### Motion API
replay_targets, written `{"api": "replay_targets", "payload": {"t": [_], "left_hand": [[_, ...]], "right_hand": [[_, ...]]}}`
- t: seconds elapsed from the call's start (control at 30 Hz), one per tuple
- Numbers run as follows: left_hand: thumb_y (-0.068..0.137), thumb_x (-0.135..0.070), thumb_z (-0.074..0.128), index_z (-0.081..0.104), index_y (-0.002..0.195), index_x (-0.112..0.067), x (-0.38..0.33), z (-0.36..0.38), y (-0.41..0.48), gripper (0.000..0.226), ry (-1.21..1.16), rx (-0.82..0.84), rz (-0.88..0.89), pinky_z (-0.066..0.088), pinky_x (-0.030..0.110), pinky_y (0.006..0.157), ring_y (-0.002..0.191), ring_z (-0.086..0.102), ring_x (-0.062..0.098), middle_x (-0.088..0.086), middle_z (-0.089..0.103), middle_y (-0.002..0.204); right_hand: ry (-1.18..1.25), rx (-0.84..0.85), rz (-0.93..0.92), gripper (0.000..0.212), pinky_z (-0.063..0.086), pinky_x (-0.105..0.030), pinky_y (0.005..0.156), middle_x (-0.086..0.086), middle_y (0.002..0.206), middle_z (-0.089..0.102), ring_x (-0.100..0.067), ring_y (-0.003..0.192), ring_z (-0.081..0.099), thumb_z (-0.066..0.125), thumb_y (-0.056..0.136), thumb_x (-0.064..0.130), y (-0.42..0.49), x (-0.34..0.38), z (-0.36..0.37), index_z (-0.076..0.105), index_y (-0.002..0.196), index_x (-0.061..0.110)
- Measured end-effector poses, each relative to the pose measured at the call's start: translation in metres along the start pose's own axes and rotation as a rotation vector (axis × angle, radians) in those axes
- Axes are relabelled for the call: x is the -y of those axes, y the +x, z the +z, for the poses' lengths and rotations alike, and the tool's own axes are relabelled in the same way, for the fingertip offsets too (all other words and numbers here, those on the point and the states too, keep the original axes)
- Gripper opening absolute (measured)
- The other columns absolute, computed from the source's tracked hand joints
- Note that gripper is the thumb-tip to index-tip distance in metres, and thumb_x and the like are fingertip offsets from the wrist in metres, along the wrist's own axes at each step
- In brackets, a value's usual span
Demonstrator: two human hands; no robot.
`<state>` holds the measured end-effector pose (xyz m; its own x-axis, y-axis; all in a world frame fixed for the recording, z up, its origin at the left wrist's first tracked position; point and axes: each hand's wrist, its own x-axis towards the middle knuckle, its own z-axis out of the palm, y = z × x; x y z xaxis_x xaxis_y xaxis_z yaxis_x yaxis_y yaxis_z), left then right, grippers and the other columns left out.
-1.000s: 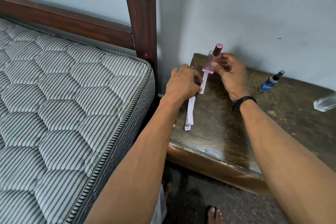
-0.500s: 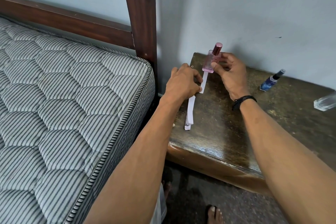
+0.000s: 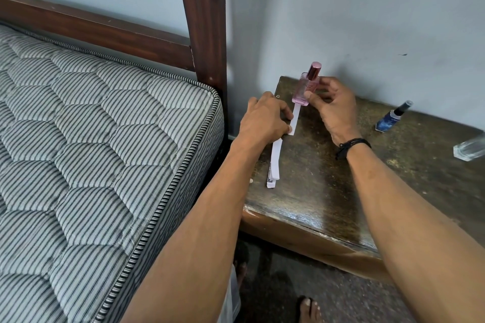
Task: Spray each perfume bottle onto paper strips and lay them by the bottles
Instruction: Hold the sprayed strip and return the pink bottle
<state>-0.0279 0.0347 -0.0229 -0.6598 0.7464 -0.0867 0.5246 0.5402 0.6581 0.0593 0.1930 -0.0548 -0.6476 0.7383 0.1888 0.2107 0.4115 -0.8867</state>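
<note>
Progress so far?

Barely begun: right hand pinches the pink bottle, cap on, at the bedside table's back-left corner; left hand curls its fingers onto 1 paper strip above the stack.

What's left?

All 3 sprays, I judge: no strip lies beside the blue bottle or clear bottle.

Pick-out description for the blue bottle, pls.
Find the dark wooden table beside the bed. Near its back edge, right of the right hand, stands a small bottle. Unlike the pink bottle in that hand and the clear bottle further right, it is deep blue with a black top.
</note>
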Motion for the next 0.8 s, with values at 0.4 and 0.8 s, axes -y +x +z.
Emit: {"api": "replay_targets", "payload": {"t": [0.4,0.8], "left_hand": [[0.079,-0.025,0.083,0.076,0.102,-0.028,0.004,-0.001,0.007,0.024,-0.021,0.005,-0.009,0.046,0.036,0.099,0.121,0.045,0.023,-0.007,0.051,0.105],[0.079,-0.019,0.08,0.075,0.1,-0.031,-0.001,-0.008,0.005,0.024,-0.082,0.026,-0.092,0.054,0.033,0.092,0.104,0.064,0.011,-0.009,0.073,0.103]], "right_hand": [[0.027,-0.011,0.027,0.051,0.055,-0.016,0.078,0.011,0.105,0.072,0.009,0.085,0.067,0.09,0.079,0.024,-0.005,0.008,-0.001,0.063,0.123,0.021],[0.077,-0.033,0.175,0.093,0.053,-0.033,0.103,-0.002,0.132,0.058,-0.016,0.118,0.062,0.093,0.075,0.025,-0.034,0.018,-0.011,0.04,0.151,0.02]]}}
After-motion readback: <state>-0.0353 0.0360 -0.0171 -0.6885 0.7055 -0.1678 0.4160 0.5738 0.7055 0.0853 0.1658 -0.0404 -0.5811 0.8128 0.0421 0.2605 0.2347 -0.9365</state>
